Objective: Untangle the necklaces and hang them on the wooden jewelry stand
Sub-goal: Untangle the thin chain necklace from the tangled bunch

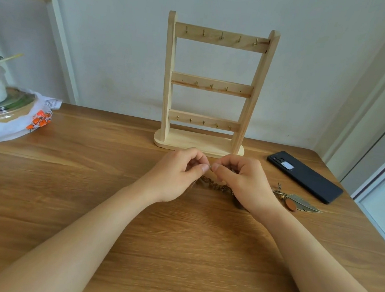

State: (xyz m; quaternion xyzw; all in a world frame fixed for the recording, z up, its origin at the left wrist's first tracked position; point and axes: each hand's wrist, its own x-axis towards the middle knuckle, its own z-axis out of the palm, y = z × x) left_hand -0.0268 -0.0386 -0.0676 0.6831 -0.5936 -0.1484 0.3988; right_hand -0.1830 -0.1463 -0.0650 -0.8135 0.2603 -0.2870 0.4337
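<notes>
A wooden jewelry stand [212, 86] with three hooked bars rises at the back of the table, and nothing hangs from its hooks. Just in front of its base, my left hand [179, 173] and my right hand [242, 181] meet fingertip to fingertip. Both pinch a small metal end of a bronze chain necklace [214, 186], whose links sag between and beneath the hands onto the table. A second piece with a brass feather pendant and a brown oval tag [299, 201] lies to the right of my right wrist.
A black phone [305, 176] lies at the right, near the table's right edge. At the far left sits a plastic-wrapped round stack [8, 114] with an orange-printed bag. The wall is right behind the stand.
</notes>
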